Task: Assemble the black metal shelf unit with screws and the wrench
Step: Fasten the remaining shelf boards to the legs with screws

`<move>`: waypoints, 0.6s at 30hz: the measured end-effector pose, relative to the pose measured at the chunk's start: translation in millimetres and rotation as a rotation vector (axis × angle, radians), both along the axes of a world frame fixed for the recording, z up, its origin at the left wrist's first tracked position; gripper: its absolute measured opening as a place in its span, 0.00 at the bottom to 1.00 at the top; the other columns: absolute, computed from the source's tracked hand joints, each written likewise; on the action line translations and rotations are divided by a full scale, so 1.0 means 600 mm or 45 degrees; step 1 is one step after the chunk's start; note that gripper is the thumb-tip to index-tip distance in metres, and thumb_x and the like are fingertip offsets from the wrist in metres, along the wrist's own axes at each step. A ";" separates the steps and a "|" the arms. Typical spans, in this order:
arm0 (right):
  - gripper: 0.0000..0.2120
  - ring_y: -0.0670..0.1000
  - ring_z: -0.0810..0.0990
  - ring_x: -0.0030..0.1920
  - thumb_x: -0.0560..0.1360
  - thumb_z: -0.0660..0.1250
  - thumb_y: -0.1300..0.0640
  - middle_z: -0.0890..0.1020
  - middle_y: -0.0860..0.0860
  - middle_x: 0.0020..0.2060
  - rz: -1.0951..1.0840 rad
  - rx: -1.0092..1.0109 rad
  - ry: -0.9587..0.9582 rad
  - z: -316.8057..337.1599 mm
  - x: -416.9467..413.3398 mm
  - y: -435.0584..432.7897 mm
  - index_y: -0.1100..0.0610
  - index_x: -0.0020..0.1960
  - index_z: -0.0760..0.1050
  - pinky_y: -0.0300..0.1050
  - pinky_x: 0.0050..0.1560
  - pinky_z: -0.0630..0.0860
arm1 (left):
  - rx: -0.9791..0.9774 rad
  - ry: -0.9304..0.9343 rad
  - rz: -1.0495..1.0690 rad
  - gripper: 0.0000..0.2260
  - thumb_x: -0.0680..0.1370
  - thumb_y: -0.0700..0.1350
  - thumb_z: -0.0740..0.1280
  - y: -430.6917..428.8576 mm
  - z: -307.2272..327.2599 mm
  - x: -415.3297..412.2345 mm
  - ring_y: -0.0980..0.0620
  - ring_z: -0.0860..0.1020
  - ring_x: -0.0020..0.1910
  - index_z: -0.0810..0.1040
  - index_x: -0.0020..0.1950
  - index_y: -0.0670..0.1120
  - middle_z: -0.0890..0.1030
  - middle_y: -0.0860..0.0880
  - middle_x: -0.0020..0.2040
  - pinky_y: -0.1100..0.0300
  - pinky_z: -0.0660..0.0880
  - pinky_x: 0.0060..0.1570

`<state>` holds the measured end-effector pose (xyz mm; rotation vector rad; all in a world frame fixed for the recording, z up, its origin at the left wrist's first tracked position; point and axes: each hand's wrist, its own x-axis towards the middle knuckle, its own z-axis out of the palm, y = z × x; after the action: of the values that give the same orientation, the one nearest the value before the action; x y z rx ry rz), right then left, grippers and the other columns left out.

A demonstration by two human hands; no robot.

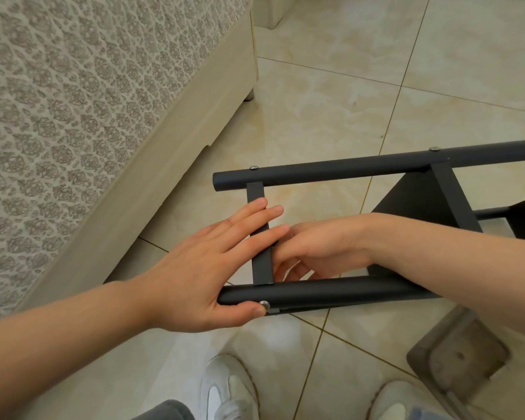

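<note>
Shelf unit (361, 167): black metal, lying on its side on the tiled floor (331, 101), directly under both hands.

Count of parts in view:
- 2 round tubes: far tube (376, 165) beyond the fingertips, near tube (325, 291) under the wrists.
- 2 flat crossbars joining them: crossbar 1 (262, 265) under the left fingers, crossbar 2 (455, 195) beyond the right forearm.
- 1 flat black panel (412, 201), beyond the right wrist.
- 3 screw heads: screw A (253, 167) on the far tube above crossbar 1, screw B (434, 149) on the far tube above crossbar 2, screw C (264, 304) on the near tube at the left thumb tip.

Left hand (206, 268): spread flat, not clenched. Straight fingers (255, 219) lie across crossbar 1. The open end of the near tube sits in the web of the hand. The thumb (243, 310) runs along the tube's near side, with its tip touching screw C.

Right hand (322, 250): reaches inside the frame, just right of crossbar 1, touching the left fingertips. Its fingers (285, 269) curl downward between crossbar 1 and the near tube. Cannot tell whether they grasp anything, because the palm side is hidden.

Surroundings: a bed (73, 116) with a patterned cover to the left of the left arm. A grey plastic object (458, 356) below the right forearm. 2 white shoes, left shoe (225, 386) and right shoe (397, 401), below both arms.
</note>
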<state>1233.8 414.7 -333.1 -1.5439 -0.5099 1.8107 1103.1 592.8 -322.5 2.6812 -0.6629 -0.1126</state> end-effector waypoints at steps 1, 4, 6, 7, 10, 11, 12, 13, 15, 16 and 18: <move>0.15 0.53 0.80 0.51 0.78 0.64 0.59 0.81 0.61 0.57 -0.003 0.003 0.023 -0.001 0.001 0.000 0.61 0.63 0.77 0.55 0.61 0.75 | -0.002 -0.001 -0.001 0.38 0.77 0.64 0.61 0.000 0.000 0.000 0.49 0.47 0.82 0.56 0.82 0.48 0.51 0.51 0.83 0.52 0.58 0.75; 0.16 0.53 0.80 0.51 0.78 0.65 0.62 0.81 0.61 0.56 -0.002 0.014 0.066 -0.007 0.001 0.001 0.65 0.65 0.75 0.52 0.59 0.76 | 0.000 -0.001 0.000 0.38 0.77 0.64 0.61 0.000 0.000 -0.001 0.49 0.47 0.82 0.55 0.82 0.48 0.51 0.51 0.83 0.51 0.59 0.76; 0.14 0.52 0.81 0.50 0.78 0.65 0.62 0.82 0.57 0.53 0.009 0.009 0.049 -0.007 -0.001 0.000 0.63 0.62 0.77 0.50 0.57 0.78 | -0.001 0.002 0.005 0.38 0.77 0.64 0.61 0.000 0.000 -0.001 0.49 0.47 0.82 0.55 0.82 0.48 0.51 0.52 0.83 0.49 0.60 0.75; 0.12 0.51 0.81 0.50 0.79 0.65 0.61 0.83 0.55 0.51 0.023 0.009 0.028 -0.005 -0.002 0.000 0.61 0.61 0.78 0.48 0.55 0.79 | -0.002 0.002 0.007 0.38 0.77 0.64 0.61 0.000 0.000 -0.001 0.49 0.47 0.82 0.55 0.82 0.48 0.51 0.51 0.83 0.48 0.61 0.75; 0.11 0.51 0.81 0.49 0.79 0.65 0.58 0.84 0.55 0.49 0.052 0.005 -0.034 -0.002 -0.005 0.000 0.61 0.59 0.79 0.49 0.57 0.79 | -0.005 0.003 0.006 0.38 0.77 0.64 0.61 -0.001 0.000 0.000 0.49 0.47 0.82 0.55 0.82 0.48 0.51 0.51 0.83 0.47 0.62 0.75; 0.13 0.51 0.81 0.50 0.79 0.65 0.58 0.83 0.56 0.52 0.055 0.009 -0.033 -0.001 -0.004 0.000 0.61 0.61 0.78 0.51 0.59 0.78 | -0.005 0.003 0.004 0.38 0.77 0.64 0.61 -0.001 0.000 0.000 0.49 0.47 0.82 0.55 0.82 0.48 0.51 0.51 0.83 0.47 0.62 0.75; 0.15 0.52 0.81 0.52 0.79 0.65 0.58 0.82 0.58 0.56 0.052 0.016 -0.017 -0.001 -0.003 0.000 0.60 0.64 0.77 0.52 0.59 0.78 | -0.004 0.001 0.004 0.38 0.77 0.64 0.61 0.000 0.000 -0.001 0.49 0.47 0.82 0.55 0.82 0.48 0.51 0.51 0.83 0.47 0.62 0.75; 0.16 0.53 0.81 0.53 0.79 0.65 0.58 0.81 0.60 0.59 0.043 0.023 0.007 -0.001 -0.002 0.000 0.60 0.65 0.76 0.52 0.59 0.77 | -0.002 0.000 0.003 0.38 0.77 0.64 0.61 0.000 0.000 -0.001 0.49 0.47 0.82 0.55 0.82 0.48 0.51 0.52 0.83 0.47 0.62 0.75; 0.17 0.54 0.79 0.54 0.78 0.65 0.60 0.79 0.62 0.61 0.021 0.026 0.052 -0.002 0.000 -0.002 0.61 0.66 0.75 0.55 0.62 0.75 | 0.001 -0.006 0.002 0.38 0.77 0.64 0.61 0.000 -0.001 -0.001 0.50 0.47 0.82 0.55 0.82 0.49 0.51 0.52 0.83 0.49 0.61 0.75; 0.17 0.54 0.79 0.53 0.78 0.65 0.61 0.79 0.62 0.59 0.016 0.026 0.065 -0.003 0.000 -0.003 0.63 0.66 0.74 0.55 0.63 0.74 | -0.001 -0.008 0.001 0.38 0.77 0.64 0.61 0.000 -0.001 -0.001 0.50 0.47 0.82 0.55 0.82 0.49 0.51 0.52 0.83 0.50 0.61 0.75; 0.16 0.53 0.80 0.52 0.79 0.65 0.62 0.80 0.61 0.56 0.026 0.025 0.055 -0.005 -0.001 -0.002 0.64 0.65 0.75 0.52 0.61 0.75 | -0.007 -0.006 0.001 0.38 0.77 0.64 0.62 0.000 -0.002 0.000 0.49 0.47 0.82 0.56 0.82 0.48 0.51 0.52 0.83 0.51 0.59 0.75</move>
<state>1233.3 413.6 -336.3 -1.4877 -0.5230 1.8449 1103.2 592.8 -323.4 2.6774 -0.6626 -0.1039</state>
